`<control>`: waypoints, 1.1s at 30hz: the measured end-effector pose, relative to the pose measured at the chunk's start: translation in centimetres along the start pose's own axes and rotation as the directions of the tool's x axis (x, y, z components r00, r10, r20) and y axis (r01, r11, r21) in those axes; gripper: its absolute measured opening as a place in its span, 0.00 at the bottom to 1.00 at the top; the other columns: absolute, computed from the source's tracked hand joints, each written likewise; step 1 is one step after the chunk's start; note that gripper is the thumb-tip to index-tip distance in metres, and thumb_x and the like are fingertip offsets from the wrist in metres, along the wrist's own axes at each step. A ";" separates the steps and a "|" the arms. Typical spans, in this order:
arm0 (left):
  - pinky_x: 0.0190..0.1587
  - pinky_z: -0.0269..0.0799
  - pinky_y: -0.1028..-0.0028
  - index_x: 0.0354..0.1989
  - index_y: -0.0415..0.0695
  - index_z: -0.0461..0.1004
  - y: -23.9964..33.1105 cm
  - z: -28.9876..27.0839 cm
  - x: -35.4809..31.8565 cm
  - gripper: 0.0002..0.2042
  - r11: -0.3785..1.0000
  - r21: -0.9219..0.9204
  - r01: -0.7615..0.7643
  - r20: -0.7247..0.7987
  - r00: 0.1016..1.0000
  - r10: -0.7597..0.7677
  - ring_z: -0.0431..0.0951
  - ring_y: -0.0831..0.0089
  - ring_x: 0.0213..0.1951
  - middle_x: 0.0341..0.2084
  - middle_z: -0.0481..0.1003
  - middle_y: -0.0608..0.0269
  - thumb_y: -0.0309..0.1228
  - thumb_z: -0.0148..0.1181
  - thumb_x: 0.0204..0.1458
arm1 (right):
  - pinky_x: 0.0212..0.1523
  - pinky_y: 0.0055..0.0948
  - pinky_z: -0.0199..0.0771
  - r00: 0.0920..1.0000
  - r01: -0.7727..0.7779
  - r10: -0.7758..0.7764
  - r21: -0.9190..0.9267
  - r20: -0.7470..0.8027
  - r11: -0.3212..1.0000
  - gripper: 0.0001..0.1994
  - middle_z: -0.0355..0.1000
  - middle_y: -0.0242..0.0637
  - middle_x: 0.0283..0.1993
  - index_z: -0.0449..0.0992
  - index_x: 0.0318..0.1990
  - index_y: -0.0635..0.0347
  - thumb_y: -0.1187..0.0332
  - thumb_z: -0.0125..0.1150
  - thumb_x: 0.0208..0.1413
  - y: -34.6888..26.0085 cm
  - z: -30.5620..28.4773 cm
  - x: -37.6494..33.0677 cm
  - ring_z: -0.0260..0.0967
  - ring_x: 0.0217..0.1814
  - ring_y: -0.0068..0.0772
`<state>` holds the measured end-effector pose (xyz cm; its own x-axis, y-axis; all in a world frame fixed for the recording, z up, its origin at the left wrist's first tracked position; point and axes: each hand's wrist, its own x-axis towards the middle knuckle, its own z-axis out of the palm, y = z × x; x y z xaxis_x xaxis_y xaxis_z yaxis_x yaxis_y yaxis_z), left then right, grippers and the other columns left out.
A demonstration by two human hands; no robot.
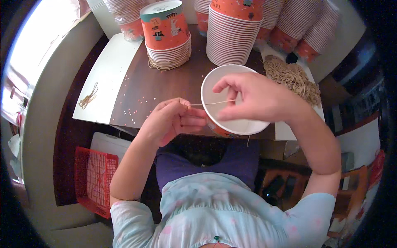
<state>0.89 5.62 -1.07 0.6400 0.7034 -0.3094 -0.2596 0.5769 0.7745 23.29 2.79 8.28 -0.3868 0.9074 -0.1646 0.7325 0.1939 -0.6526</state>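
Note:
A length of thin tan string [219,102] runs nearly straight between my two hands. My left hand [171,118] pinches one end between thumb and forefinger, its other fingers close to the bucket's left side. Over the mouth of a white-lined paper bucket [215,84] is my right hand [258,99], with thumb and forefinger apart; the string reaches its curled inner fingers, whose grip is partly hidden. The bucket leans at the table's near edge, its orange outside showing below. A short string end [248,141] hangs beneath its rim.
Behind stand a stack of upturned orange buckets [165,33] with string around its base and a taller bucket stack [231,37]. A tan string heap [289,76] lies at right, a small string bundle [88,97] at left. A red basket [95,177] sits below left.

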 end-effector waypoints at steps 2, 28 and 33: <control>0.48 0.72 0.63 0.31 0.44 0.68 -1.1 -0.3 -0.3 0.08 0.995 -0.095 -0.023 0.037 0.999 0.026 0.77 0.60 0.41 0.43 0.74 0.47 0.32 0.44 0.56 | 0.36 0.27 0.68 0.999 -0.010 0.007 -0.046 -0.053 0.999 0.21 0.71 0.33 0.30 0.72 0.43 0.61 0.65 0.68 0.39 -1.2 0.5 -1.9 0.70 0.33 0.27; 0.40 0.68 0.79 0.30 0.38 0.68 -10.3 2.8 -0.6 0.03 0.825 0.092 -0.558 -0.015 0.827 0.561 0.70 0.80 0.38 0.51 0.66 0.56 0.21 0.47 0.52 | 0.38 0.29 0.70 0.617 0.284 -0.055 0.157 -0.785 0.946 0.07 0.70 0.40 0.35 0.76 0.33 0.62 0.72 0.63 0.47 3.3 15.2 -4.2 0.69 0.38 0.37; 0.30 0.65 0.82 0.32 0.36 0.69 -10.8 2.4 0.0 0.02 0.441 0.560 -0.702 0.078 0.574 0.815 0.69 0.82 0.28 0.40 0.68 0.57 0.20 0.53 0.50 | 0.29 0.20 0.70 0.692 0.341 0.027 0.359 -0.722 0.869 0.06 0.71 0.34 0.31 0.76 0.32 0.63 0.71 0.64 0.49 2.8 15.1 -3.0 0.69 0.28 0.22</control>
<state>5.41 -1.64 -8.12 0.2117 0.8416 0.4969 -0.1589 -0.4720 0.8671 18.07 -5.02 -4.20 0.1565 0.9020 0.4023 0.3033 0.3438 -0.8887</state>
